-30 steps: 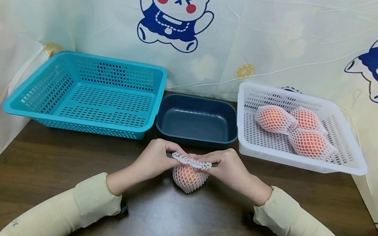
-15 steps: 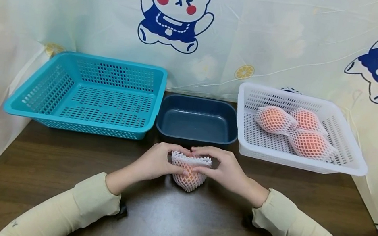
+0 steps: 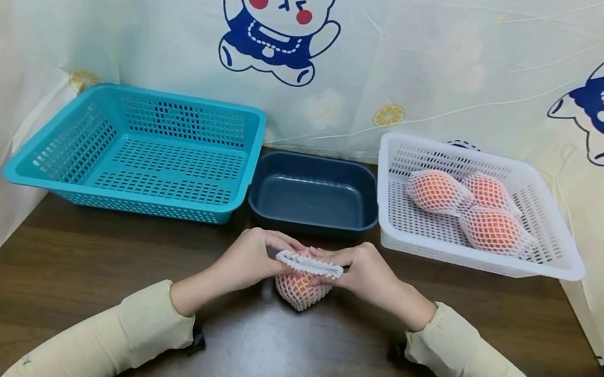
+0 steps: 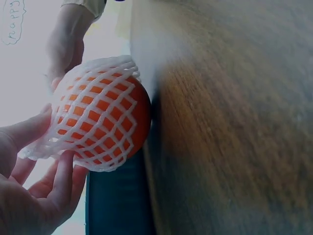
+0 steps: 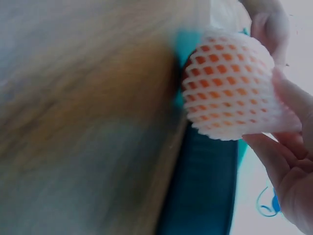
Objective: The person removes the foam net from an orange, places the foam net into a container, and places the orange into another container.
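An orange (image 4: 141, 115) in a white foam net sleeve (image 3: 309, 264) stands on the table between my two hands. My left hand (image 3: 255, 256) pinches the sleeve's upper edge on the left, thumb on the near side. On the right, my right hand (image 3: 368, 273) pinches the same edge. The rim lies drawn out in a flat band between the hands, above the fruit. In the left wrist view the bare underside of the orange shows past the net. The right wrist view has the netting (image 5: 230, 90) over most of the fruit.
Behind the hands is a dark blue tub (image 3: 311, 222). A teal perforated basket (image 3: 128, 195) stands at the left. At the right, a white basket (image 3: 456, 254) holds three netted fruits (image 3: 492, 229). A printed curtain (image 3: 358, 47) hangs behind them.
Half a second ago the sleeve's rim stood higher and wider, with both thumbs lower on the fruit's near side. Now the rim is flattened and pulled toward the near side between the fingers.
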The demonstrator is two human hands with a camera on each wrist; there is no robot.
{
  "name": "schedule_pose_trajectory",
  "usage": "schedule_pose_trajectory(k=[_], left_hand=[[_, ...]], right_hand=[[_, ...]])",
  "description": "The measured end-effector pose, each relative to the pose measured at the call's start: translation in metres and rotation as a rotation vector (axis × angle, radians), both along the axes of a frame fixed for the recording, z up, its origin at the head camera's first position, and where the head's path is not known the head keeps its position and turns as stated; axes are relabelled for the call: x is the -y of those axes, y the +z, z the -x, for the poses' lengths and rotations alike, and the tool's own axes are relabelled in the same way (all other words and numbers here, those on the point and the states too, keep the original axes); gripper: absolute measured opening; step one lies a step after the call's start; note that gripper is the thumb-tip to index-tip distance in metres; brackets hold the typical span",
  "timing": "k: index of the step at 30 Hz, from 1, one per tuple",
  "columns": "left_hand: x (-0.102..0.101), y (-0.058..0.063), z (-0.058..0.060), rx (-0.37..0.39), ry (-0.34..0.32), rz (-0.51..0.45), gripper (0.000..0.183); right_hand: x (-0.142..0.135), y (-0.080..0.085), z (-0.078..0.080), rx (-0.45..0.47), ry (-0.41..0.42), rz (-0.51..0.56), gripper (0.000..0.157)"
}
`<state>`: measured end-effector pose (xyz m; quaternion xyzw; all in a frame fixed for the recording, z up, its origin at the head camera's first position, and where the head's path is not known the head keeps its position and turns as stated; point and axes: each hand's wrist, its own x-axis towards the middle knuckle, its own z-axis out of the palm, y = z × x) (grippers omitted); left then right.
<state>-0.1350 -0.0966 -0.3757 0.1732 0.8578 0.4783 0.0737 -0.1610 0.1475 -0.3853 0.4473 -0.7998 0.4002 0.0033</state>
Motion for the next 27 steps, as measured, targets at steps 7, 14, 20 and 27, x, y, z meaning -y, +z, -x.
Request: schedule_pose_trajectory(k=[7, 14, 20, 27], left_hand=[[0.0010, 0.0043, 0.0012, -0.009, 0.013, -0.024, 0.023], [0.0046, 0.0018, 0.0050, 0.009, -0.078, 0.025, 0.042], [0.0047, -0.0024, 0.0029, -0.008, -0.103, -0.001, 0.039], [0.0018, -0.0040, -0.0026, -0.017, -0.053, -0.068, 0.032]], right_hand=[[0.0027, 0.0076, -0.0048, -0.197, 0.025, 0.042, 0.025], [0.0046, 0.0057, -0.0047, -0.242, -0.021, 0.081, 0.026], [0.0033, 0.0038, -0.0027, -0.039, -0.035, 0.050, 0.041], [-0.0006, -0.0001, -0.0018, 0.079, -0.023, -0.085, 0.050]])
